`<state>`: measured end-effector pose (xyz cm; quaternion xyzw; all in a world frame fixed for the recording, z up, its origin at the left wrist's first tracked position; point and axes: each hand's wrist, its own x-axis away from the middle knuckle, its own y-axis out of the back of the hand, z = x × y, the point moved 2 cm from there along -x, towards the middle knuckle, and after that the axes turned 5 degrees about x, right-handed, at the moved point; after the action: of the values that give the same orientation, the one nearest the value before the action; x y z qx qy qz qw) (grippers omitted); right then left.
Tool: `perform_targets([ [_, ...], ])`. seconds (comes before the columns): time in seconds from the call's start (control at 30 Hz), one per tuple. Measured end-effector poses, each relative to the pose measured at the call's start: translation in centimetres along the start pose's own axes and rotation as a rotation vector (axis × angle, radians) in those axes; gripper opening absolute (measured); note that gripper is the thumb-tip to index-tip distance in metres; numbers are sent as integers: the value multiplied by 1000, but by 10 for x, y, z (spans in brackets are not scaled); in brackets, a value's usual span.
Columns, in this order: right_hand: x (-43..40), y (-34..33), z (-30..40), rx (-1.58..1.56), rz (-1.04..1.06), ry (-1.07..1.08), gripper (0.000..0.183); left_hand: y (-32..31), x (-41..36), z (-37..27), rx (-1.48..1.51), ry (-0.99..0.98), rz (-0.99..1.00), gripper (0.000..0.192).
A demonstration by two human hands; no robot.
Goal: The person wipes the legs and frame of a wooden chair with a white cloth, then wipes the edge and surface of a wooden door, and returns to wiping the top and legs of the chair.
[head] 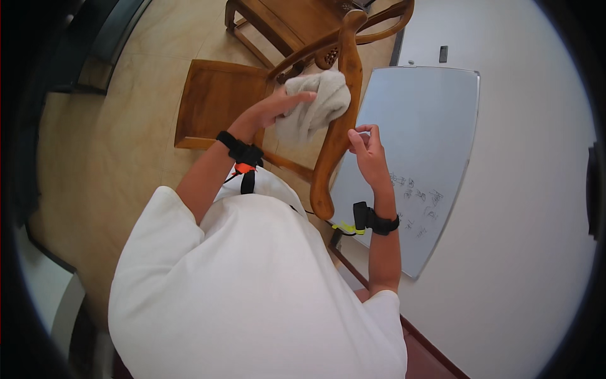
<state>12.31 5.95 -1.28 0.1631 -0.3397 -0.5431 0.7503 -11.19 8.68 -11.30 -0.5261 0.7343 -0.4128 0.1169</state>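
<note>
My left hand (279, 104) is closed on a light grey cloth (317, 102), bunched against or just over the curved top rail (338, 137) of a brown wooden chair. The cloth is slightly blurred and covers some of the fingers. My right hand (368, 144) is at the right edge of this rail, below the cloth in the picture, with bent fingers and the thumb by the wood; whether it grips the rail cannot be told. The chair's flat wooden seat (222, 102) shows to the left of the rail.
A second wooden chair (298, 23) stands close behind the first. A whiteboard (421, 123) with handwriting leans or hangs along the white wall (521, 189) at the right. Dark furniture (90, 52) is at the upper left, on a beige tiled floor (118, 156). Both wrists wear black straps.
</note>
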Motion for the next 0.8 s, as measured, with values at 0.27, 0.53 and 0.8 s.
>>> perform_targets([
  [0.27,-8,-34,7,31,-207,-112,63,38,-46,54,-153,50,-108,66],
  [0.53,-1,-35,13,57,-298,-62,58,148,-128,154,138,90,-348,51],
  [0.8,-2,-38,16,-36,-289,-79,48,206,-115,190,-493,414,-528,70],
])
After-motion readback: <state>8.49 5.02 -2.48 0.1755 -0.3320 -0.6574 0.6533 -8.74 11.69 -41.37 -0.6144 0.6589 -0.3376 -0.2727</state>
